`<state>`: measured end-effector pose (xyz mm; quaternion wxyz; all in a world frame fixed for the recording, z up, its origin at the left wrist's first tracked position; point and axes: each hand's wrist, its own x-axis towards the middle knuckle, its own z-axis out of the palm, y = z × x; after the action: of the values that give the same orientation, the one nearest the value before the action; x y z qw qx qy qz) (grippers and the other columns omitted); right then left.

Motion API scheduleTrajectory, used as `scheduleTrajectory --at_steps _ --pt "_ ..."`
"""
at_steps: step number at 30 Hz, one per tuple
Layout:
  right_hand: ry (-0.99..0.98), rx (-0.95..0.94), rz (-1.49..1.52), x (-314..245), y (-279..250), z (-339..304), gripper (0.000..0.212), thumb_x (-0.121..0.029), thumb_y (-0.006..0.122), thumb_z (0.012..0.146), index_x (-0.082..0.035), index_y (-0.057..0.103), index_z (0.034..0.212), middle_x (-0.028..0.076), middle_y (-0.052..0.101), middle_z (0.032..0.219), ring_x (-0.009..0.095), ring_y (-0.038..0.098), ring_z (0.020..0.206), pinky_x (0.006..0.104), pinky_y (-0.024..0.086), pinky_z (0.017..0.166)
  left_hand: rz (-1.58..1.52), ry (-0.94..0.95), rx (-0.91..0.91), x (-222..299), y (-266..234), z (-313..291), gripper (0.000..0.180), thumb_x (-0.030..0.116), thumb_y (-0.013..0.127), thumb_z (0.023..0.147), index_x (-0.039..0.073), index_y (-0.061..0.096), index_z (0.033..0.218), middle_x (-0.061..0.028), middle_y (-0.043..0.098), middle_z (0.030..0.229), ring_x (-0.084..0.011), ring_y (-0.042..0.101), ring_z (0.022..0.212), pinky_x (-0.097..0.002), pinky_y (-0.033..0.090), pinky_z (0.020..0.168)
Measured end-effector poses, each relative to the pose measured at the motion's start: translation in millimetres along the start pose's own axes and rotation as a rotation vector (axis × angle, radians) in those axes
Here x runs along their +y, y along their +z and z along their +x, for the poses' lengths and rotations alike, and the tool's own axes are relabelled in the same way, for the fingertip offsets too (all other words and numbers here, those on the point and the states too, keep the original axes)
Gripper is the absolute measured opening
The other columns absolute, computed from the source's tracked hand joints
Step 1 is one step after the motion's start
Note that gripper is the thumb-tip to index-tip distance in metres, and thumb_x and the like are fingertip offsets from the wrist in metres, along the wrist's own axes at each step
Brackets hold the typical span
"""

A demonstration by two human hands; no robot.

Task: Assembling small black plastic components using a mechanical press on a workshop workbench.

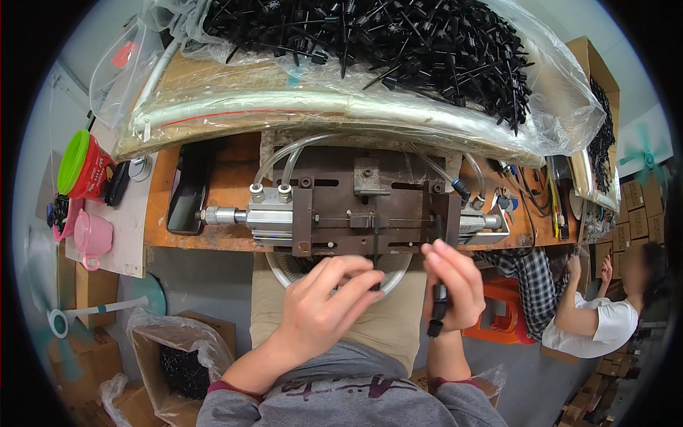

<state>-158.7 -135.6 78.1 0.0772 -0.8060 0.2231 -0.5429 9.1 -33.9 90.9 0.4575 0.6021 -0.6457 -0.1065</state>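
Two hands are seen in the lower middle of the frame. The left hand point(324, 299) is curled, and its grip is pinched shut on one thin black part point(375, 245) that stands upright at the front of the metal press point(356, 206). The right hand point(449, 285) is closed, its grip wrapped around one black part with a thick end point(437, 309) that hangs down from the fist. One orange tabletop point(220, 185) is seen across the middle, with one black phone point(188, 188) laid on its left side. One big clear bag of black parts point(398, 43) is piled at the top. One red cup with a green lid point(84, 167) and one pink cup point(92, 238) are seen at the left. One other person point(605, 313) is seated at the lower right.
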Motion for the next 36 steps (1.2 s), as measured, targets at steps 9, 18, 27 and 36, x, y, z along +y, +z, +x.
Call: scheduleTrajectory --at_steps 9,18,27,36 --pt "0.109 0.051 0.098 -1 1 -7 0.025 0.008 0.073 0.082 0.005 0.065 0.105 0.022 0.071 0.101 0.029 0.074 0.084 0.0331 0.06 0.072 0.391 0.132 -0.018 -19 28 7 0.026 0.01 0.079 0.07 0.003 0.071 0.093 -0.0117 0.067 0.126 -0.0185 0.066 0.071 -0.0288 0.052 0.066" --pt "0.069 -0.015 0.118 2 -3 -6 0.022 0.003 0.08 0.076 0.003 0.07 0.095 0.019 0.073 0.098 0.025 0.074 0.079 0.0308 0.061 0.068 0.348 0.14 -0.039 -23 25 9 0.02 0.009 0.073 0.077 -0.001 0.07 0.093 -0.0167 0.067 0.124 -0.0147 0.062 0.058 -0.0281 0.049 0.061" --pt "-0.037 -0.17 0.057 -6 -3 -6 0.023 -0.002 0.076 0.073 0.005 0.073 0.095 0.019 0.073 0.099 0.027 0.073 0.078 0.0332 0.061 0.067 -0.466 -0.125 -0.093 5 6 5 0.029 0.012 0.082 0.078 0.001 0.068 0.101 -0.0096 0.069 0.102 -0.015 0.072 0.077 -0.0257 0.057 0.064" --pt "0.118 -0.047 0.09 -7 2 -7 0.022 0.007 0.071 0.079 0.008 0.071 0.101 0.023 0.071 0.104 0.031 0.074 0.089 0.0342 0.062 0.078 -0.069 -0.008 0.005 0 5 0 0.032 0.002 0.082 0.072 0.0 0.069 0.102 -0.0108 0.067 0.101 -0.0248 0.069 0.086 -0.0316 0.057 0.073"
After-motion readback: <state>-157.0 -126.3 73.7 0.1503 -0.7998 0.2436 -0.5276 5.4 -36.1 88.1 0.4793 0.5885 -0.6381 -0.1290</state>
